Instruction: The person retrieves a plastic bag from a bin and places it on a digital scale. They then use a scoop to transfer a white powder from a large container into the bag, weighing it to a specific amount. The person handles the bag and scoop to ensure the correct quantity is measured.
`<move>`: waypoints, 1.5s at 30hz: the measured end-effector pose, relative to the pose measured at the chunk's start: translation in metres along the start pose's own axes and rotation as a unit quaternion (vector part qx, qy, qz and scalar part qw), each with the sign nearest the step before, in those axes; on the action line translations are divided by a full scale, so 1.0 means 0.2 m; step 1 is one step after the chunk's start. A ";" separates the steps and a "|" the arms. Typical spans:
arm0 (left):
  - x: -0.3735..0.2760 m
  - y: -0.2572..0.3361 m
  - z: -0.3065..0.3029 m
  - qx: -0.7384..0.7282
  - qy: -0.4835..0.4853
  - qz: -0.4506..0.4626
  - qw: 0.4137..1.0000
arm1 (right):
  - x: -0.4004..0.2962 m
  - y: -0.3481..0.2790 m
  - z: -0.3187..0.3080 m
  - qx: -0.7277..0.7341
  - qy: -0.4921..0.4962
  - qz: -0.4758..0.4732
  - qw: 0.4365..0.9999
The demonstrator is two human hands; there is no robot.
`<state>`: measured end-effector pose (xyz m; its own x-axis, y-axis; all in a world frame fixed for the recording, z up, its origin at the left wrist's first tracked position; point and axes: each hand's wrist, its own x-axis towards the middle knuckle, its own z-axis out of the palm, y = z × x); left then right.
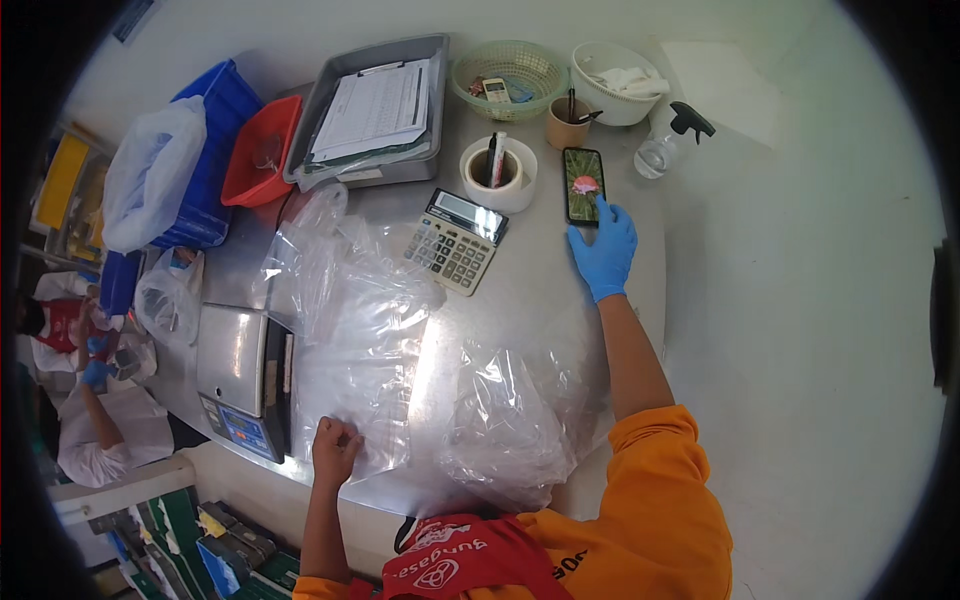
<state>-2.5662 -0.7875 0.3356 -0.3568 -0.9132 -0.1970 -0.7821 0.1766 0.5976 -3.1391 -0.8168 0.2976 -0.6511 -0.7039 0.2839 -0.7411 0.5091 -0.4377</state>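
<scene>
My right hand (606,251) wears a blue glove and reaches across the steel table (540,300). Its fingertips touch the lower right corner of a smartphone (583,187) that lies flat with its screen lit. My left hand (335,450) is bare and loosely curled, with nothing visible in it. It rests over the near edge of a stack of clear plastic bags (360,337). A second heap of clear plastic bags (510,427) lies between my arms. A beige calculator (455,244) sits left of the phone, beside a label roll (499,180) with markers standing in its core.
A digital scale (232,352) stands at left. Behind are a red basket (266,154), blue crate (217,150), grey tray (367,169) with clipboard, green basket (510,56), white basket (619,82), pen cup (566,127) and spray bottle (660,154). Co-workers (112,427) are at far left.
</scene>
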 end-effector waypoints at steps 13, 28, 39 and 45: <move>0.03 0.02 0.02 -0.013 0.000 0.000 1.000 | 0.00 -0.03 0.00 -0.057 0.025 -0.064 0.996; 0.04 0.04 0.02 -0.010 0.010 0.015 1.000 | 0.00 -0.03 0.01 -0.053 0.025 -0.039 0.997; 0.04 0.05 0.04 -0.035 0.024 0.015 0.999 | 0.14 -0.08 0.08 -0.018 0.051 0.133 0.990; 0.03 0.02 0.03 -0.019 0.016 0.017 1.000 | 0.31 -0.26 0.06 -0.104 0.000 0.238 0.966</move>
<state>-2.5738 -0.7904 0.3318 -0.3651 -0.9185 -0.1515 -0.7500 0.1938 0.6324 -3.1390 -0.8927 0.3266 -0.9259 -0.3662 0.0926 -0.3751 0.8629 -0.3386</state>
